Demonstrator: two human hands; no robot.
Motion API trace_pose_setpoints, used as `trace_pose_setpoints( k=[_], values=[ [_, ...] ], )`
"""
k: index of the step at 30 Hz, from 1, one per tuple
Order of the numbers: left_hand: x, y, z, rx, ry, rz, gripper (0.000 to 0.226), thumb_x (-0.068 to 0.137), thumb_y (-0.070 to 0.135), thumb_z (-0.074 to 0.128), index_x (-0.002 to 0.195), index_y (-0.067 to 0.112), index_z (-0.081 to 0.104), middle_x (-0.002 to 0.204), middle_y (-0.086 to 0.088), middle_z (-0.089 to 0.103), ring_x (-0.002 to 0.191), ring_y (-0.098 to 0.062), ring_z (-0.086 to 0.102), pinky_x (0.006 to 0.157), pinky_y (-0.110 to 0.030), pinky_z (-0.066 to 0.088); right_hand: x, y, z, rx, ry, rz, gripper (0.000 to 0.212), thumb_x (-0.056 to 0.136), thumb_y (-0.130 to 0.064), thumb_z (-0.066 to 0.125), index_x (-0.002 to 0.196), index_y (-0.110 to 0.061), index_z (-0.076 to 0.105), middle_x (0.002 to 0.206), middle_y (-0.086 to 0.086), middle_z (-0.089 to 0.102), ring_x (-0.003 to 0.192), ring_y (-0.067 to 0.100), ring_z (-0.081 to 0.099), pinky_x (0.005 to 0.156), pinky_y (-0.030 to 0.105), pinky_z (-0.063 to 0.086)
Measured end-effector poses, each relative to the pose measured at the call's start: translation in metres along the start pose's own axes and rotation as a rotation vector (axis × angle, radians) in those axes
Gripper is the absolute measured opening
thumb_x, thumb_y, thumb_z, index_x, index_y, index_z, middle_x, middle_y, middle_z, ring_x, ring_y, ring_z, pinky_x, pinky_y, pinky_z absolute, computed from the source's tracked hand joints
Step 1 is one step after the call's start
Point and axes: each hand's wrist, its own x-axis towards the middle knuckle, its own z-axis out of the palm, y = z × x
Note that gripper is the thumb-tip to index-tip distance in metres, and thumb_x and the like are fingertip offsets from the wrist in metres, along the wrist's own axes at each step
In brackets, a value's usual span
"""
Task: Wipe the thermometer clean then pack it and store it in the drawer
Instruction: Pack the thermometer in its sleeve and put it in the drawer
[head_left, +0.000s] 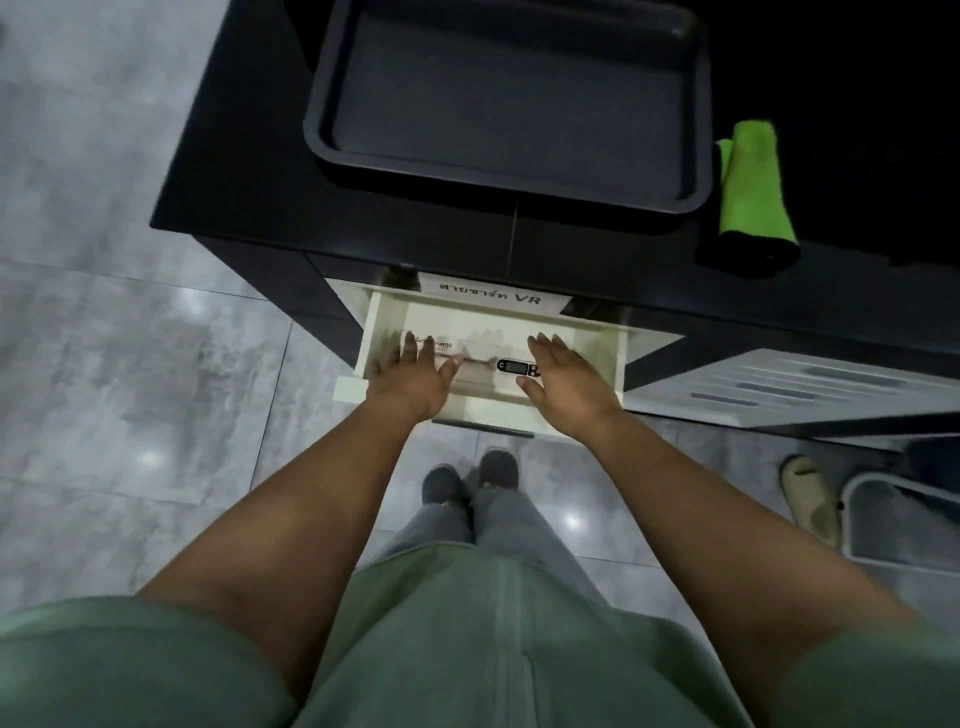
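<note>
The thermometer (514, 367), with a black display head and a thin probe, lies in its clear pack inside the open cream drawer (613, 358). My left hand (413, 376) hovers flat over the pack's left end, fingers spread. My right hand (566, 382) is spread over the right end, its thumb just below the display. Neither hand grips anything. A folded green cloth (753, 192) lies on the black countertop to the right of the tray.
A large dark tray (322, 130) sits on the black counter (260, 197) above the drawer. A white label with "VR" (493, 299) hangs over the drawer. A slatted white panel (779, 384) and a sandal (810, 499) are at the right. My feet stand on grey floor tiles.
</note>
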Motion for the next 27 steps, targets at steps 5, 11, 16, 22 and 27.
trace_pose_setpoints(
  k=[5, 11, 16, 22, 27],
  values=[
    [-0.036, -0.004, 0.005, -0.294, 0.113, -0.139, 0.072, 0.100, 0.057, 0.012, 0.156, 0.015, -0.001, 0.163, -0.010, -0.011, 0.151, -0.026, -0.007, 0.120, -0.047, -0.005, -0.043, -0.013, -0.018, 0.034, 0.149, -0.063, 0.057, 0.103, -0.038, 0.034, 0.152, -0.012, 0.023, 0.160, 0.008, 0.025, 0.149, 0.022, 0.017, 0.121, 0.035, 0.016],
    [-0.047, 0.000, 0.009, -0.872, 0.199, -0.444, 0.076, 0.101, 0.052, 0.027, 0.155, 0.006, -0.001, 0.163, -0.015, -0.006, 0.150, -0.031, 0.002, 0.121, -0.046, 0.005, -0.067, -0.013, -0.042, -0.014, 0.618, -0.135, 0.042, 0.098, -0.025, 0.044, 0.136, -0.008, 0.051, 0.137, 0.011, 0.056, 0.132, 0.027, 0.047, 0.113, 0.040, 0.032],
    [-0.040, 0.003, 0.010, -1.316, 0.188, -0.707, 0.078, 0.100, 0.049, 0.035, 0.155, 0.006, 0.001, 0.162, -0.014, 0.008, 0.148, -0.034, 0.014, 0.120, -0.044, 0.012, -0.060, 0.002, -0.065, 0.011, 0.722, 0.031, 0.051, 0.101, -0.027, 0.039, 0.149, -0.012, 0.034, 0.157, 0.005, 0.031, 0.147, 0.020, 0.023, 0.122, 0.038, 0.014],
    [-0.035, 0.006, 0.014, -1.662, 0.091, -0.517, 0.060, 0.100, 0.043, 0.023, 0.150, 0.013, 0.032, 0.156, -0.010, 0.033, 0.143, -0.031, 0.031, 0.117, -0.047, 0.028, -0.034, 0.031, -0.070, -0.097, 0.544, 0.161, 0.063, 0.103, -0.043, 0.023, 0.155, -0.013, 0.007, 0.164, 0.006, 0.002, 0.151, 0.020, -0.002, 0.123, 0.038, 0.001],
    [-0.023, 0.006, 0.002, -1.929, 0.035, -0.630, 0.062, 0.082, 0.068, 0.039, 0.127, 0.030, 0.059, 0.127, 0.008, 0.063, 0.119, -0.024, 0.057, 0.107, -0.038, 0.041, -0.025, 0.037, -0.062, -0.160, 0.487, 0.179, 0.068, 0.101, -0.050, 0.020, 0.155, -0.013, 0.001, 0.164, 0.007, -0.003, 0.151, 0.022, -0.007, 0.122, 0.039, -0.002]
  ],
)
